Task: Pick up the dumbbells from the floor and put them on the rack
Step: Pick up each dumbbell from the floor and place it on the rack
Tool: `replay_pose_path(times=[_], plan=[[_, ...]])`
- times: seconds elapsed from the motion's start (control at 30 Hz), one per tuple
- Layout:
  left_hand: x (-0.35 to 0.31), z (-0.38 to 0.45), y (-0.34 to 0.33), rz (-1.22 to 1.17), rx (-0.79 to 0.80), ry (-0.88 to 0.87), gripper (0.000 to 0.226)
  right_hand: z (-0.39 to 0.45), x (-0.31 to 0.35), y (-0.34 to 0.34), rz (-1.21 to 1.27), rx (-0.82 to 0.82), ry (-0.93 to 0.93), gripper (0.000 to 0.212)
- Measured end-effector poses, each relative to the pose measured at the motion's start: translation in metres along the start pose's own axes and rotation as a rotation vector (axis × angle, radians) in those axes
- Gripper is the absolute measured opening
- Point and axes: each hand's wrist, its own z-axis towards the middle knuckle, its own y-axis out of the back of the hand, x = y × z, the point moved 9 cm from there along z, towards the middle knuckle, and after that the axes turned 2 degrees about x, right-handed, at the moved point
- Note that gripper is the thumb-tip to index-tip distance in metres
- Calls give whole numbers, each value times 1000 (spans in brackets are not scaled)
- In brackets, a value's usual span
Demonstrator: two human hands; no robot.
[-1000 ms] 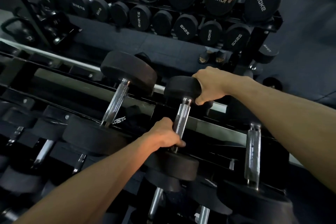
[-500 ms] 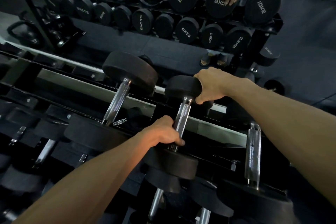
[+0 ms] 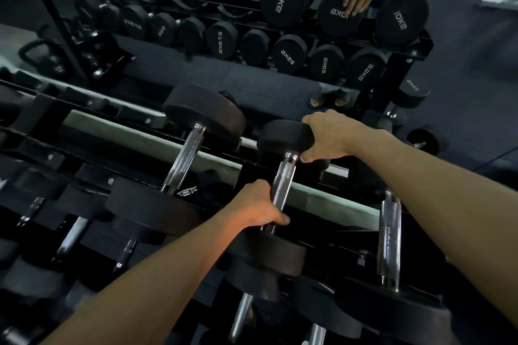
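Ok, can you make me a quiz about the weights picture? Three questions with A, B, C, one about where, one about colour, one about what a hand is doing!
1. Where is the right hand?
A. on the far end of the dumbbell
B. flat on the floor
C. on the kettlebell

2. What colour is the dumbbell's handle?
A. red
B. shiny silver
C. yellow

3. What is the left hand doing?
A. hanging open
B. waving
C. gripping the handle

Answers:
1 A: the right hand cups the black far end, at the rack's pale rail.
2 B: the bar between the black ends gleams like metal.
3 C: its fingers are curled round the bar, just above the near end.
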Motion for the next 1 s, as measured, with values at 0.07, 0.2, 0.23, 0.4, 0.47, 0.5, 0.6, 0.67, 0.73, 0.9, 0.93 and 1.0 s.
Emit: replay_pose_path(times=[0.07,0.2,0.23,0.4,0.47,0.5,0.6,0.67,0.73,0.9,0.93,1.0], plan=[[-4,-7,9,-3,-79,-37,43,-6,8,8,-9,-26,17,49],[-11,-40,38,40,-282,-110,54,-22,39,32,-52,-123,81,72],[-10,-52,46,34,-332,-126,58,-27,50,38,-40,-140,99,73],[8,-127,91,51,-593,-176,60,-52,134,59,-37,-187,251,66],[23,-163,105,79,-684,-168,59,-65,177,64,-55,-202,331,73],[33,-182,111,95,-724,-159,58,-72,199,67,-69,-213,373,76],[75,-233,121,146,-797,-65,61,-95,265,69,-123,-231,493,77],[105,-268,123,175,-847,-11,63,-113,309,68,-156,-240,562,77],[134,-304,123,204,-902,22,64,-132,353,64,-190,-256,627,76],[216,-399,106,201,-987,121,66,-189,467,38,-235,-272,770,75],[233,-421,100,193,-1003,140,65,-202,489,29,-234,-267,795,75],[272,-465,87,169,-1036,190,64,-228,533,8,-236,-246,842,75]])
